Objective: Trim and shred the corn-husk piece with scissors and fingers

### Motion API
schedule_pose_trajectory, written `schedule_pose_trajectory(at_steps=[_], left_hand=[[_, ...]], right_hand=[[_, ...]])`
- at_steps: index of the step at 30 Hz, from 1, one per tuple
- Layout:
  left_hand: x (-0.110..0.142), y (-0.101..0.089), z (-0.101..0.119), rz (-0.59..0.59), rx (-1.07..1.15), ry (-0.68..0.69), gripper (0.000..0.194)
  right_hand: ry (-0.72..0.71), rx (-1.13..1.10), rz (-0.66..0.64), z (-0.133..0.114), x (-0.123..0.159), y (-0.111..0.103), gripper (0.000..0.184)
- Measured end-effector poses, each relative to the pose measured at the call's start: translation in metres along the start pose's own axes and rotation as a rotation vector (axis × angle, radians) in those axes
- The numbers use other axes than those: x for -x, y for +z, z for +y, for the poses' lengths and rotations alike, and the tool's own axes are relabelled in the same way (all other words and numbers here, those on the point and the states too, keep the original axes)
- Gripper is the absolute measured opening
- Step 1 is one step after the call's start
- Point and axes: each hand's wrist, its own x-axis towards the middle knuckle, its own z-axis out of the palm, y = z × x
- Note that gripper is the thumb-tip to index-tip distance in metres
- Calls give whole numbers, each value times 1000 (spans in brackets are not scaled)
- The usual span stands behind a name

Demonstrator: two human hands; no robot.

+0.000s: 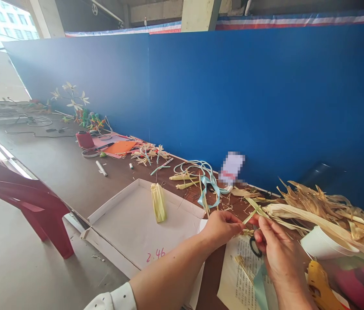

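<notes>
A narrow pale-green strip of corn husk (pixel 251 214) stretches between my two hands. My left hand (pixel 221 228) is closed, pinching the strip's lower end between thumb and fingers. Close beside it, my right hand (pixel 275 247) is also closed, thumb and fingertips at the strip. A black ring like a scissors handle (pixel 255 247) shows by the right hand's curled fingers; the rest of it is hidden. Under the hands lies a printed sheet (pixel 233 275) with husk bits and a light-blue ribbon (pixel 260 286) on it. A folded yellow-green husk piece (pixel 158 203) lies in the cardboard tray (pixel 113 224).
Dry husks (pixel 324 200) pile up at right behind a white cup (pixel 325 244). A yellow-handled tool (pixel 320 284) lies at lower right. Blue ribbon, cord, a red thread spool (pixel 85 140) and orange paper (pixel 122 147) line the blue partition (pixel 249 94). A red chair (pixel 39 211) stands left.
</notes>
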Motion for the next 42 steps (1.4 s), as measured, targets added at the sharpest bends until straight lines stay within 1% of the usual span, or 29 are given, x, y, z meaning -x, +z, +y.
schedule_pose_trajectory(at_steps=[3, 4, 5, 7, 9, 11, 14, 16, 19, 21, 24, 27, 32, 34, 39, 42], left_hand=[[0, 0, 2, 19, 23, 2, 21], [1, 0, 3, 26, 24, 9, 21], [1, 0, 3, 35, 16, 24, 21], [3, 0, 4, 60, -29, 86, 19], [4, 0, 4, 111, -109, 200, 16], [5, 0, 4, 168, -194, 325, 15], [6, 0, 2, 227, -283, 475, 16], [6, 0, 0, 251, -330, 566, 16], [6, 0, -1, 272, -419, 705, 15], [6, 0, -1, 279, -453, 750, 15], [7, -1, 0, 282, -428, 721, 13], [5, -2, 0, 249, -372, 645, 12], [0, 1, -5, 123, -202, 390, 15], [-2, 2, -7, 112, -154, 338, 16], [-4, 1, -7, 122, -143, 343, 18], [-3, -1, -5, 185, -190, 383, 16]], right_hand=[[53, 35, 140, 0, -2, 0, 39], [79, 30, 172, 0, -3, -1, 38], [105, 6, 173, -1, -3, -1, 37], [152, -80, 94, -1, -4, -2, 31], [211, -152, -15, -2, -3, -2, 30], [287, -169, -92, -3, -2, -2, 28], [385, -201, -195, -4, -1, -3, 36], [425, -253, -251, -6, 0, -3, 35], [479, -355, -298, -8, 2, -3, 27], [493, -391, -309, -9, 3, -3, 23], [478, -381, -306, -7, 4, -4, 23], [442, -355, -296, -6, 4, -4, 24], [373, -292, -281, -6, 4, -4, 23], [361, -265, -285, -6, 4, -4, 25], [303, -142, -312, -3, 2, -5, 28], [258, -44, -278, -4, 3, -5, 33]])
